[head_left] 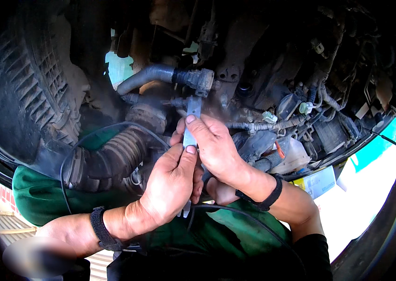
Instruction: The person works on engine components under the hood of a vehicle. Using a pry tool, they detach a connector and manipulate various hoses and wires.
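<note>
A flat grey metal strip with small holes stands nearly upright in the middle of the engine bay. My left hand pinches its lower end between thumb and curled fingers. Higher up, my right hand grips the same strip with the thumb pressed on its face. The strip's top end lies just in front of a dark hose fitting; whether they touch I cannot tell. A thin black cable loops in from the left and passes behind my hands. Below my left hand a small pale piece pokes out, its kind unclear.
A ribbed air intake hose lies left of my hands, beside a large ribbed black housing. Wiring with connectors runs at the right. Green cloth covers the near edge. A yellow and white box sits at lower right.
</note>
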`<control>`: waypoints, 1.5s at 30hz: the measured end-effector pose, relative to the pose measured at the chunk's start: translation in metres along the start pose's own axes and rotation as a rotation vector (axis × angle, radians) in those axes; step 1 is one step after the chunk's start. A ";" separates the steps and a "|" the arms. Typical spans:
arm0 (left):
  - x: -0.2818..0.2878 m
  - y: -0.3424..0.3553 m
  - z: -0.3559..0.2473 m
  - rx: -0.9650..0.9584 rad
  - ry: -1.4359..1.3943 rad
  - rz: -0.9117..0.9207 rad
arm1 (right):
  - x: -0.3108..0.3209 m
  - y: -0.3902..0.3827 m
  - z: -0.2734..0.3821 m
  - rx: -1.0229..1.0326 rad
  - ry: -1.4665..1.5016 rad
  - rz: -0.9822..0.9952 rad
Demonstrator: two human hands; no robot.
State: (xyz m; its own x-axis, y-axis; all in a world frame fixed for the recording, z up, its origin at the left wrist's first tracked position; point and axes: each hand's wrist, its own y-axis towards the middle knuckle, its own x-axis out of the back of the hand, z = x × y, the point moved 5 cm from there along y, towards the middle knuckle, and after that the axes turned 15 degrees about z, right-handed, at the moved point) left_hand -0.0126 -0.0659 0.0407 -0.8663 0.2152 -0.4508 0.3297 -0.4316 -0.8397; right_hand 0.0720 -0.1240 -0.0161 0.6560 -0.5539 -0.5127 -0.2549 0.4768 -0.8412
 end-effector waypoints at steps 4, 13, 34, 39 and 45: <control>-0.003 -0.001 -0.003 0.005 0.049 -0.017 | -0.001 0.001 0.004 0.044 0.029 -0.018; -0.007 0.011 -0.009 0.003 -0.029 -0.033 | 0.008 0.010 0.009 -0.016 0.109 -0.040; 0.021 0.030 0.012 -0.159 0.416 -0.073 | 0.016 0.013 -0.013 0.129 -0.197 -0.057; 0.020 0.034 0.019 -0.198 0.325 -0.061 | 0.015 0.010 -0.015 0.108 -0.120 -0.056; 0.009 0.025 0.014 -0.159 0.219 -0.057 | 0.003 0.005 -0.011 -0.010 0.100 -0.073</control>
State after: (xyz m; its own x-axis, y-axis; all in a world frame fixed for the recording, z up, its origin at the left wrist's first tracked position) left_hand -0.0178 -0.0868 0.0202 -0.7888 0.4272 -0.4420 0.3527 -0.2743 -0.8946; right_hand 0.0647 -0.1311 -0.0242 0.5988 -0.6529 -0.4639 -0.2164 0.4258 -0.8786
